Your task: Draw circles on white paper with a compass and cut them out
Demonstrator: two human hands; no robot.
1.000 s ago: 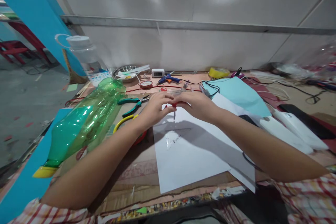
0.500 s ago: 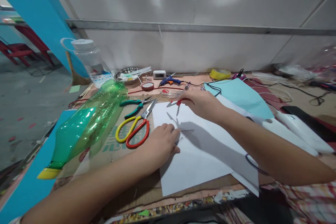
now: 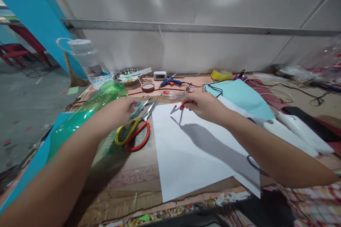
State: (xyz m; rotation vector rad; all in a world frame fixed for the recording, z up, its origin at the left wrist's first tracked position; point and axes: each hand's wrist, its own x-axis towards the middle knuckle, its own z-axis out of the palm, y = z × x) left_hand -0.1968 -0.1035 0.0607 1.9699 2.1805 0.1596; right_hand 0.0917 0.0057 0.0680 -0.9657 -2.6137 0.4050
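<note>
- Right hand [image 3: 204, 109]: fingers closed on the red-and-grey compass [image 3: 182, 107], legs spread, over the upper part of the white sheet [image 3: 191, 163] (can't tell if the tips touch).
- Left hand [image 3: 117, 113]: fingers curled at the teal pliers [image 3: 137, 108] (can't tell if it grips anything).
- Scissors [image 3: 145, 117]: at sheet's left edge, blades pointing away.
- Green bottle [image 3: 66, 133]: partly behind left forearm.

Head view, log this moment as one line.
right grip: holding red-and-grey compass-like tool over white paper | left grip: at teal-handled pliers, hold unclear | scissors: left of paper
</note>
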